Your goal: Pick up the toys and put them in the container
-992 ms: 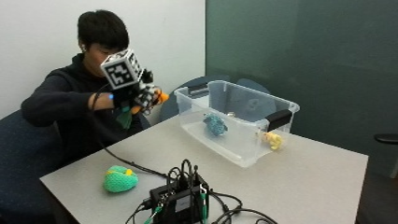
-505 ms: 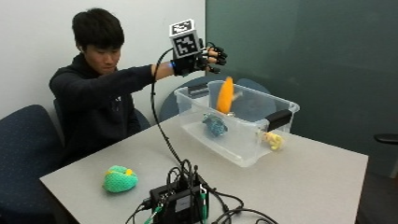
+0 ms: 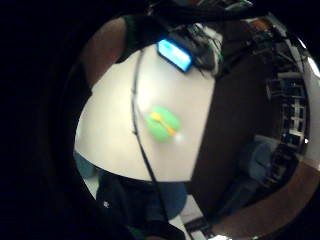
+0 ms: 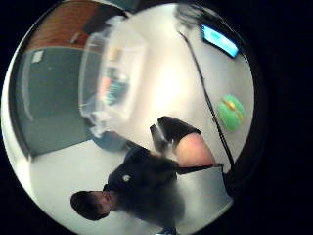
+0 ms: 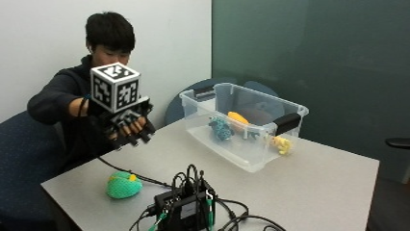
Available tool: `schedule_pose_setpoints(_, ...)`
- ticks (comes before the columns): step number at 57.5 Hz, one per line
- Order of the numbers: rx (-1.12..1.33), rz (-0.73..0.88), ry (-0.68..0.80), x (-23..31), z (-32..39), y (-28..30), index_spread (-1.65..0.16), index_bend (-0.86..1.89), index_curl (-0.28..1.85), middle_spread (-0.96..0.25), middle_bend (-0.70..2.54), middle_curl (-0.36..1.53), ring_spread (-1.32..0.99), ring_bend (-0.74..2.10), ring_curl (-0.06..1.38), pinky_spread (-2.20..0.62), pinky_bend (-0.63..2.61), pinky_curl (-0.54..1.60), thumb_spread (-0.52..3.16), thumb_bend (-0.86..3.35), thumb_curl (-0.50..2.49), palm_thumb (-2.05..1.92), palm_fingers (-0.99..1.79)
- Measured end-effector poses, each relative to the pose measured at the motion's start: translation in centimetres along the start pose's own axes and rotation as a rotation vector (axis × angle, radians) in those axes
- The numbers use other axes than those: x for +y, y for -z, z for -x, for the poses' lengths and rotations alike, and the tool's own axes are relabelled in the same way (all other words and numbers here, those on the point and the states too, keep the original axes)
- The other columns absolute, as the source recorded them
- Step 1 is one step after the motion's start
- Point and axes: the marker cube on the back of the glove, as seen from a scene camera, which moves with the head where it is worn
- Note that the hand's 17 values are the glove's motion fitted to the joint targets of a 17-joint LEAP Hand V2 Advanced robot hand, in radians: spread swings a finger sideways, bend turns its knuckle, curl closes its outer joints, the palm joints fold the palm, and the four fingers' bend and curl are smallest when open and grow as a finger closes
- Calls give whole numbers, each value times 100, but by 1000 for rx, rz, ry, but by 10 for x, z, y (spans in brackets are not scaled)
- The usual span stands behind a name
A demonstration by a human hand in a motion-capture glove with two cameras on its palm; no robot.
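Hovering with fingers point(image 5: 131, 131) spread, right hand point(image 5: 125, 126) above plush green toy point(image 5: 123, 185).

Even rm light; palm views blurred, dark rims.

Clear plastic, soft toys, matt table

The container point(image 5: 253, 139) is clear, glossy plastic with black clips; the teal toy point(image 5: 221, 129), orange toy point(image 5: 238, 118) and yellow toy point(image 5: 280, 144) in it look soft and knitted, like the green toy point(image 5: 123, 185) at the near left. The table point(image 5: 320, 187) is smooth, matt grey. The right hand point(image 5: 128, 126) wears a black cloth glove.
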Motion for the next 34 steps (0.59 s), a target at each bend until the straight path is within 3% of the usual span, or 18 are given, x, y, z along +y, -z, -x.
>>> schedule_pose_setpoints(16,70,100,-203,3,-68,-87,-11,10,27,4,18,39,2,17,22,5,77,34,128,-1,38,18,-19)
schedule_pose_setpoints(31,96,233,-251,-7,-87,-124,-11,14,27,4,17,38,2,17,22,5,73,33,130,-1,35,18,-12)
schedule_pose_setpoints(34,84,244,-234,-10,-87,-129,-11,25,31,4,14,36,2,15,21,5,71,33,131,1,36,22,-8)
